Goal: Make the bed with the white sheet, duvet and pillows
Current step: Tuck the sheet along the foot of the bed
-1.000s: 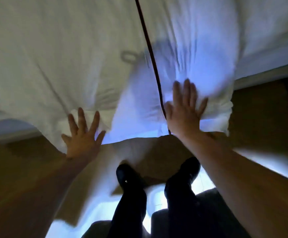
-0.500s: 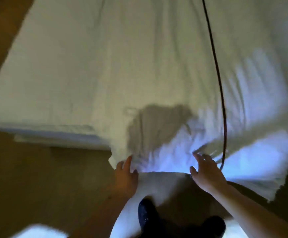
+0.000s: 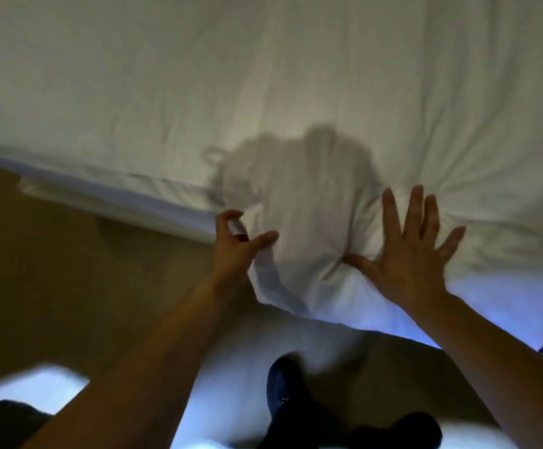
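Since 0.5 s earlier, the right hand [image 3: 416, 254] had flattened, grip released, on the duvet [image 3: 296, 108]; the left hand [image 3: 234, 244] pinched its corner, suggesting smoothing.

Duvet [image 3: 296, 92] lying across bed, filling upper view, its near edge hanging over bed's side. Floor [image 3: 69, 286] lying below and left of it. Left hand [image 3: 236, 246] sitting at duvet's overhanging corner; right hand [image 3: 416, 254] lying flat on duvet, right of left hand. Shoes [image 3: 291, 393] standing on floor, before bed, between forearms.
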`<act>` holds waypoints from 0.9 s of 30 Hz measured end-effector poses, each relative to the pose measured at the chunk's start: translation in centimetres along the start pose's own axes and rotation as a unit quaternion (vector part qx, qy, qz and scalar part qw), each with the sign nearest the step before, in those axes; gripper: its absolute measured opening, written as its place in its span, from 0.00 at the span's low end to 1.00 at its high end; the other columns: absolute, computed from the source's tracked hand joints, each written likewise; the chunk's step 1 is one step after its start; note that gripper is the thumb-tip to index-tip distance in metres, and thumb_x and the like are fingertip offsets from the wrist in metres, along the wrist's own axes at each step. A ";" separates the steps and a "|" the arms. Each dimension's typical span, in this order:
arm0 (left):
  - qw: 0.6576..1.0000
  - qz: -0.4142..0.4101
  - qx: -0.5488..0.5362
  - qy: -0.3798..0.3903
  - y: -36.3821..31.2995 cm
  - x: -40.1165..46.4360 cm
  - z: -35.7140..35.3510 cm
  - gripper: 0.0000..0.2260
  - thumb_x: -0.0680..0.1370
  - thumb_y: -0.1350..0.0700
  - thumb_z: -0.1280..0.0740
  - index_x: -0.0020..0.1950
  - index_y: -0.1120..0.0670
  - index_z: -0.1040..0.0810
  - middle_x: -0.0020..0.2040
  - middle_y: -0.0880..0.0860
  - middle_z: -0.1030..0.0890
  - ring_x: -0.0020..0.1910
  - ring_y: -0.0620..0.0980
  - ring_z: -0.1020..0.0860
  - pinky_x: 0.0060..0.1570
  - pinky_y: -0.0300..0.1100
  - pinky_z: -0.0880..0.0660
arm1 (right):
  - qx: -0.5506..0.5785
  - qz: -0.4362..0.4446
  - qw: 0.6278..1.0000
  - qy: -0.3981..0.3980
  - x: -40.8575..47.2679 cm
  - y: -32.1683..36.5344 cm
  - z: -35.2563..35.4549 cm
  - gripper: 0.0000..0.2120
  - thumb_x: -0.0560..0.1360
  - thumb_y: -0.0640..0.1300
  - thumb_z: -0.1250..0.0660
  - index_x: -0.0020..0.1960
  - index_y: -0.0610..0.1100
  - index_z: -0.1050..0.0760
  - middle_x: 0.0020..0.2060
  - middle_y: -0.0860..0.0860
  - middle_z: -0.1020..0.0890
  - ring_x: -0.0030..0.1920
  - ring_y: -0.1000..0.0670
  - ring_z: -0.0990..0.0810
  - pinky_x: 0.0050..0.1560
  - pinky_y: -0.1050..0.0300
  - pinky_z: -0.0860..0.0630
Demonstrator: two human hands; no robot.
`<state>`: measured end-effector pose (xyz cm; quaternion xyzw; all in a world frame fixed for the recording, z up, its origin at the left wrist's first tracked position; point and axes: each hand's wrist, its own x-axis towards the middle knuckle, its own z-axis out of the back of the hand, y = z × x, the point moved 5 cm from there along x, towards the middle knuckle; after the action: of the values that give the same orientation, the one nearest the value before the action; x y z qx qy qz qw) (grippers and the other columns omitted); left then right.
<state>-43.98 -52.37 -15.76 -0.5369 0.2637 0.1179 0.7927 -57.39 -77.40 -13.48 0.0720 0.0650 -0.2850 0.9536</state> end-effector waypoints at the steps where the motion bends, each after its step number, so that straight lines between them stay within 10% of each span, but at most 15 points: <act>1: 1.000 0.012 -0.002 0.002 0.3 -0.2 0.6 0.29 0.69 0.58 0.21 0.65 0.55 0.32 0.49 0.54 0.21 0.44 0.50 0.19 0.36 0.36 0.22 | -0.002 -0.001 1.000 -0.001 -0.1 0.0 -0.1 0.55 0.64 0.78 0.39 0.80 0.56 0.58 0.80 0.43 0.56 0.79 0.39 0.55 0.67 0.22 0.56; 8: 0.991 -0.019 0.005 0.134 -1.9 -2.7 2.4 0.09 0.72 0.59 0.24 0.49 0.48 0.18 0.43 0.44 0.15 0.43 0.38 0.18 0.44 0.36 0.23 | 0.000 -0.020 0.999 0.042 -0.3 0.3 1.0 0.57 0.63 0.76 0.36 0.79 0.57 0.63 0.80 0.45 0.60 0.79 0.41 0.59 0.69 0.22 0.56; 15: 0.989 -0.028 0.091 -0.117 5.0 -2.1 9.1 0.16 0.76 0.65 0.31 0.32 0.57 0.33 0.28 0.55 0.34 0.28 0.45 0.36 0.30 0.41 0.34 | 0.000 -0.018 0.999 0.037 -0.6 0.3 0.8 0.56 0.64 0.76 0.38 0.79 0.55 0.63 0.80 0.45 0.60 0.79 0.42 0.60 0.70 0.25 0.59; 18: 0.966 0.112 0.156 -0.172 11.8 -2.6 10.2 0.09 0.77 0.68 0.37 0.37 0.65 0.26 0.34 0.69 0.25 0.35 0.58 0.27 0.36 0.58 0.32 | -0.001 -0.008 1.000 0.030 -0.8 0.1 0.4 0.55 0.66 0.77 0.39 0.79 0.55 0.64 0.80 0.45 0.60 0.79 0.42 0.60 0.71 0.26 0.60; 21: 0.980 0.022 0.176 -0.091 10.2 -4.5 7.5 0.08 0.76 0.61 0.28 0.43 0.56 0.27 0.38 0.57 0.25 0.37 0.52 0.28 0.36 0.46 0.31 | 0.012 0.003 1.000 0.023 -0.9 -0.2 0.4 0.53 0.67 0.77 0.40 0.80 0.56 0.63 0.80 0.46 0.61 0.79 0.43 0.61 0.71 0.27 0.62; 24: 0.992 -0.060 0.115 -0.009 4.9 -5.7 3.0 0.24 0.69 0.52 0.22 0.60 0.46 0.29 0.53 0.43 0.26 0.49 0.37 0.26 0.44 0.30 0.29 | 0.022 0.038 0.999 0.028 -1.6 -1.3 1.0 0.47 0.70 0.76 0.43 0.79 0.58 0.60 0.80 0.49 0.59 0.79 0.46 0.59 0.72 0.30 0.58; 27: 0.998 -0.029 0.024 0.057 2.8 -3.8 -1.1 0.47 0.62 0.47 0.18 0.75 0.47 0.41 0.67 0.47 0.30 0.64 0.43 0.27 0.60 0.39 0.26 | -0.015 0.051 0.998 0.028 -2.7 -5.3 2.2 0.41 0.73 0.74 0.46 0.79 0.60 0.55 0.80 0.51 0.54 0.79 0.47 0.54 0.73 0.32 0.49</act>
<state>-48.82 -51.92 -16.26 -0.5309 0.2954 0.0581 0.7922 -62.40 -80.68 -11.44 0.0687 0.0922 -0.2325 0.9658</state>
